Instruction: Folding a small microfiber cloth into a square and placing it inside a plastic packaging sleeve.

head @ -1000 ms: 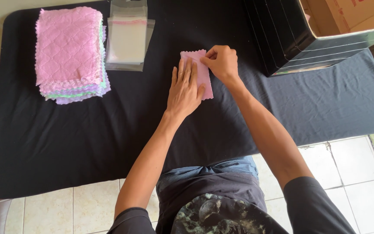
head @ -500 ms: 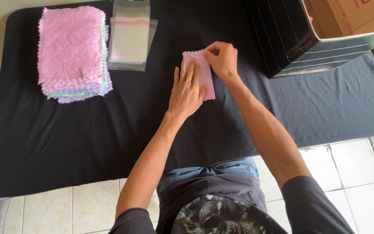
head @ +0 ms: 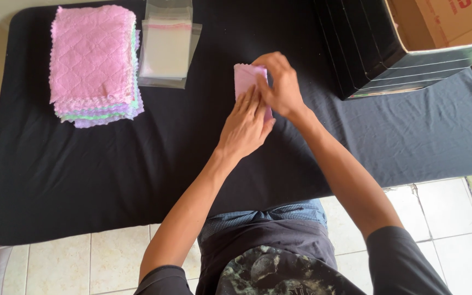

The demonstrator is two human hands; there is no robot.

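Observation:
A small folded pink cloth [head: 245, 78] lies on the black table cover [head: 110, 175] near the middle. My left hand [head: 244, 127] rests flat on its lower part, fingers together and pointing up. My right hand [head: 281, 84] curls over the cloth's right edge, pinching it with fingers and thumb. Most of the cloth is hidden under both hands.
A stack of quilted cloths [head: 94, 63], pink on top with green and lilac below, sits at the far left. Clear plastic bags [head: 166, 46] lie beside it. A black box [head: 378, 49] with a cardboard carton [head: 449, 22] stands at the far right. Tiled floor lies below the table.
My right hand has shifted down over the cloth's right edge and my left hand has slid up onto it, so the cloth looks narrower and more covered than before.

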